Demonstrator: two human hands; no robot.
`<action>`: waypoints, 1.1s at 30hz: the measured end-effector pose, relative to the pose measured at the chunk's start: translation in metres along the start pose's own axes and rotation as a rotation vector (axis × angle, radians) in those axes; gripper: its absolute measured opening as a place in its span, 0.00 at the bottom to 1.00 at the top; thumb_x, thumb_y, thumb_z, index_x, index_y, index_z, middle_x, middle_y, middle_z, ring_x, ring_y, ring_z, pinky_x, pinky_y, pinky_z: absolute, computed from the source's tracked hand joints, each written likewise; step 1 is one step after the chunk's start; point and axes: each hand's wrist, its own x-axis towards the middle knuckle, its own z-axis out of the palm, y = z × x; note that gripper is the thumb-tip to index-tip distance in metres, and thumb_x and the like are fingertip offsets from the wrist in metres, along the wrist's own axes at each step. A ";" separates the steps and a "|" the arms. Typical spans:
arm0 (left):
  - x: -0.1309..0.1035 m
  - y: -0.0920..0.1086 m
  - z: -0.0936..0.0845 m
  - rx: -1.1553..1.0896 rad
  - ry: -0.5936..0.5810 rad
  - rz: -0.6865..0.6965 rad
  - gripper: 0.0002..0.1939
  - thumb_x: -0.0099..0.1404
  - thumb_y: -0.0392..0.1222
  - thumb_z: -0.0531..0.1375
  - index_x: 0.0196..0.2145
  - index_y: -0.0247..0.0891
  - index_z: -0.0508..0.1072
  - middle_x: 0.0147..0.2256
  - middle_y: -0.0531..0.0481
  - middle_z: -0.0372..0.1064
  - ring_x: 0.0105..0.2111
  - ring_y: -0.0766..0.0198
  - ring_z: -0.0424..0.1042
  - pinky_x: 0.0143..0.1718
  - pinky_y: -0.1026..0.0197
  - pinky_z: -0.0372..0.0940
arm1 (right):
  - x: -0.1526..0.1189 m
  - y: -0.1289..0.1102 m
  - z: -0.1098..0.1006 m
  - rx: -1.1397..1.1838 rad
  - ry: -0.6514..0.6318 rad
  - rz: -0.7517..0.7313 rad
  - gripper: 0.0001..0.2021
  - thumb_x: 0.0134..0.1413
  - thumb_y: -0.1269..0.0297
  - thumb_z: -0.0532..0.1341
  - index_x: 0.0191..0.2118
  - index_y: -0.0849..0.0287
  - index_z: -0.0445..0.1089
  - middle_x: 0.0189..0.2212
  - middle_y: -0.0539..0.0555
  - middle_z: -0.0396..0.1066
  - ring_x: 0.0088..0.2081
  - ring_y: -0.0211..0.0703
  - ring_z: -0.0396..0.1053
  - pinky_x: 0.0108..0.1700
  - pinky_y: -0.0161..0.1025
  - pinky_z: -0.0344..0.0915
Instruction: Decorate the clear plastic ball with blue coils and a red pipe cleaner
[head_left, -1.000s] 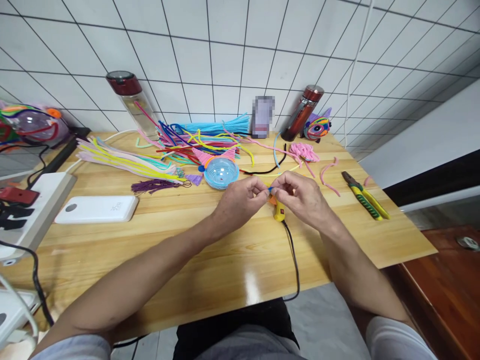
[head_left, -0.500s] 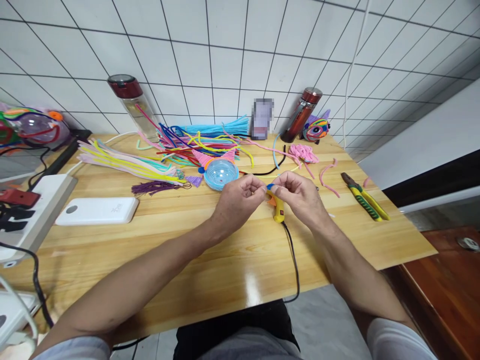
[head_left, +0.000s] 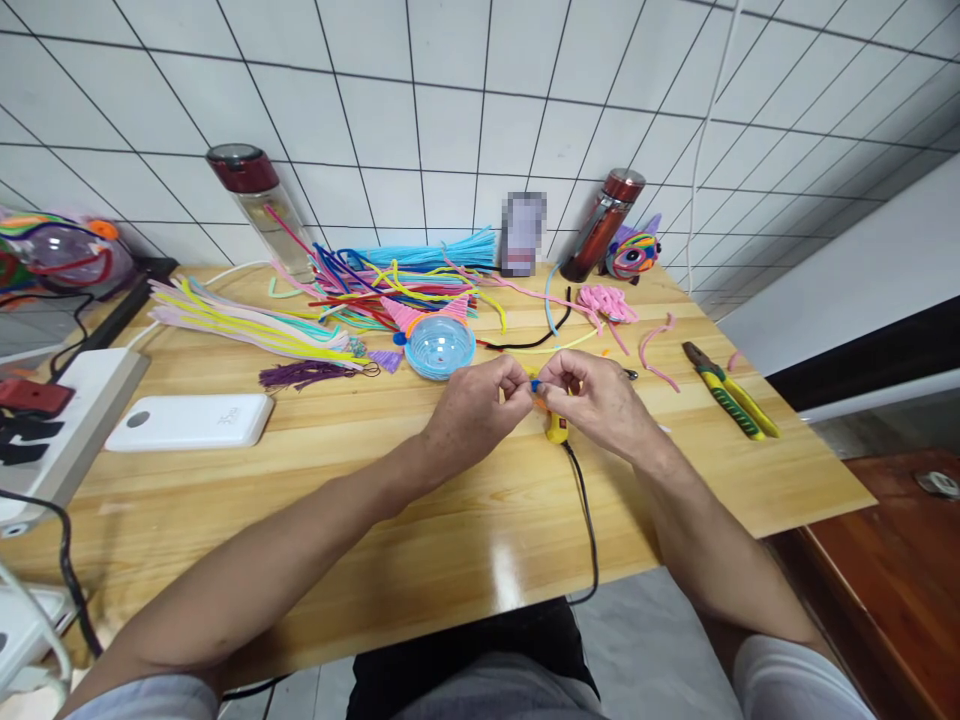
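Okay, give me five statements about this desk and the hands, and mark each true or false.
The left hand and right hand meet at a small blue piece. True.
The pliers lie left of both hands. False: the pliers lie to the right.
The yellow tool has a black cord. True.
The power bank is black. False: the power bank is white.
The red flask stands near the tiled wall. True.

I get a bright feed: glare whitens the tabletop (head_left: 465, 540), pixelation masks the phone (head_left: 523, 236), edges stretch.
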 end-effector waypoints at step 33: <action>0.005 -0.006 0.003 -0.375 0.003 -0.185 0.02 0.59 0.36 0.62 0.29 0.39 0.71 0.24 0.56 0.69 0.25 0.68 0.65 0.29 0.64 0.59 | 0.003 0.003 0.004 0.146 0.091 0.089 0.06 0.54 0.60 0.65 0.35 0.56 0.74 0.29 0.51 0.74 0.30 0.43 0.69 0.33 0.40 0.62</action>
